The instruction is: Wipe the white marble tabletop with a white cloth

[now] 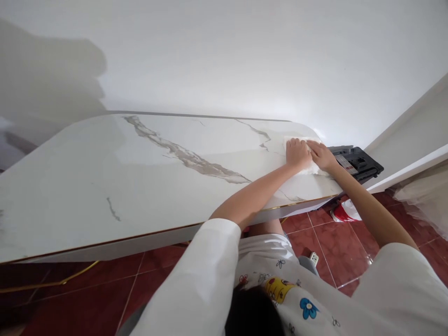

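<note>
A white wiping cloth (308, 171), perhaps paper, lies bunched on the right end of a white marble-patterned table (157, 196). My left hand (298, 153) presses on the cloth from above, its fingers curled over it. Beside it, touching, my right hand (322, 157) grips the cloth's right side near the table's rounded corner. Both arms reach forward and to the right across the front edge. Much of the cloth is hidden beneath my hands.
A white wall (217, 56) rises behind the table. Past the right end is a black open case (364, 163). On the red tiled floor (336, 247) are a red-and-white bag (346, 211) and a white power strip (314, 258). Sheer fabric (420, 196) hangs at right.
</note>
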The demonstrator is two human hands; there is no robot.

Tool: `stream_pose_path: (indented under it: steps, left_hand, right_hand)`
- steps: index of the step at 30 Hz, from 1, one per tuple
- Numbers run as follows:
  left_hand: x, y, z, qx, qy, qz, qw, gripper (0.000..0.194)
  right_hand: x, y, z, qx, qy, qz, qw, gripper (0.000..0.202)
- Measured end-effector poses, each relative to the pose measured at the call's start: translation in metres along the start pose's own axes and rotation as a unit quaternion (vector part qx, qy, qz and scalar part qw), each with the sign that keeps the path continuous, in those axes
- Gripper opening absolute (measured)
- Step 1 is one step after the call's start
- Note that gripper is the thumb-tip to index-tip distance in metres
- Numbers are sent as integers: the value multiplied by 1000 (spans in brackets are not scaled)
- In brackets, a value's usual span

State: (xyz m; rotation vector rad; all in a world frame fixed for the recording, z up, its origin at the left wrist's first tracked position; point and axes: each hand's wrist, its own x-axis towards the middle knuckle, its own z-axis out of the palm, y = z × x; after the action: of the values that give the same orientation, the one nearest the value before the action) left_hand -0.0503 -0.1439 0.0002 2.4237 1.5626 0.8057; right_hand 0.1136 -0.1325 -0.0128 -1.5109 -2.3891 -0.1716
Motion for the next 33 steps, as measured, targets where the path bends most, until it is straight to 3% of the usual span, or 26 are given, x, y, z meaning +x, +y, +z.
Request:
stream_pose_path:
  steps: [3, 8, 13, 19, 27, 33]
  left_hand:
    - [25, -13, 5, 4, 10, -20, 1000, 29]
    - [57, -35, 10, 8, 18, -26, 999, 32]
    - [83, -58, 12, 20, 23, -36, 999, 34]
    - [109, -81, 14, 29, 24, -46, 998, 33]
    - [135, -97, 19, 19, 21, -47, 998, 32]
    - [134, -97, 18, 23, 15, -41, 999, 34]
  right_hand:
    - [29, 3, 2, 7, 3, 42, 999, 53]
    - [73, 10, 13, 74, -42, 110, 990, 53]
    - [107, 16, 33, 81, -11, 122, 989, 54]
    - [142, 16, 43, 65, -19, 110, 992, 54]
    - [164, 23, 49, 48, -25, 124, 991, 55]
    - [164, 23, 52, 55, -26, 114, 992, 57]
